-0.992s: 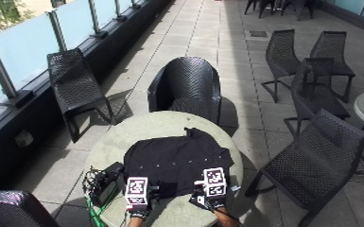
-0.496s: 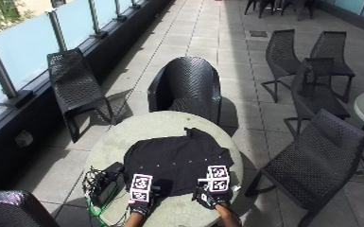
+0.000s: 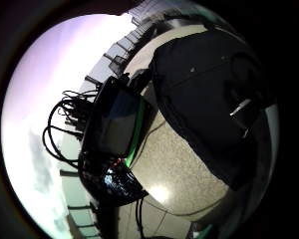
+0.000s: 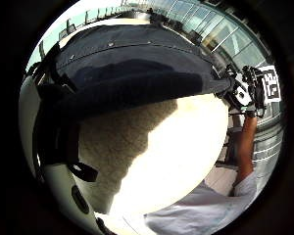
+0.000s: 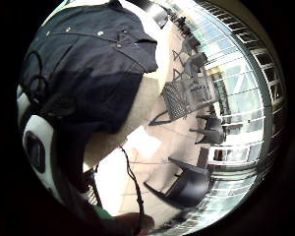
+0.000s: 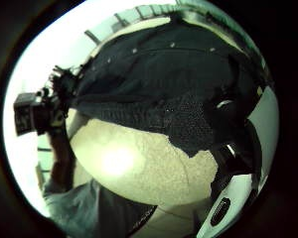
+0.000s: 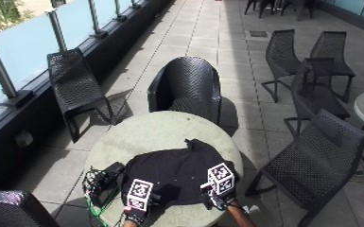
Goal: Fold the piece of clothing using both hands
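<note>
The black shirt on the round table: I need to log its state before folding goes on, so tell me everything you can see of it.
The black shirt is dark woven-looking cloth with small pale buttons or snaps along a placket and a collar. It lies spread, rumpled and mostly flat on the near half of the round table, one point of cloth sticking out on the far side. The left hand and right hand are at its near edge; their grip is hidden.
</note>
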Demonstrator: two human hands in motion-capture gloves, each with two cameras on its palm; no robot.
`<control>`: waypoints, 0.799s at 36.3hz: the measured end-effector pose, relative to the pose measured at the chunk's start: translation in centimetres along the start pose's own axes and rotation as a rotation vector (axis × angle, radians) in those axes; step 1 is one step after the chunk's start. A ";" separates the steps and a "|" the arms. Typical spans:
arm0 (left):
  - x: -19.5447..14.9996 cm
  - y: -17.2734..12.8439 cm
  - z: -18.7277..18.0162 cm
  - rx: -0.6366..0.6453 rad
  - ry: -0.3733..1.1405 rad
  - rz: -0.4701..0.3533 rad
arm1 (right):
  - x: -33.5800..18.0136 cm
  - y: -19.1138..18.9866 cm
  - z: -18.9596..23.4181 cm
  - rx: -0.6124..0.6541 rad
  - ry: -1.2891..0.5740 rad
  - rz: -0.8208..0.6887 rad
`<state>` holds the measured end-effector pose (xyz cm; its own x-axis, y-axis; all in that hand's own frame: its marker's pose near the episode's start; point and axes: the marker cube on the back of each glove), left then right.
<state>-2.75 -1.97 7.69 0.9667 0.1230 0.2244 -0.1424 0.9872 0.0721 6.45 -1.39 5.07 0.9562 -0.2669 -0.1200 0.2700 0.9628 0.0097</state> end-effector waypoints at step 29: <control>-4.9 -14.1 -8.7 -0.302 -0.139 -0.267 | 1.1 -21.7 -6.4 -0.060 0.165 0.248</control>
<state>-3.65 -15.63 -2.85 0.9204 -0.1354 0.3668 0.1978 0.9705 -0.1381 0.93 -22.35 -1.58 0.9595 -0.0176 -0.2811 0.0187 0.9998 0.0012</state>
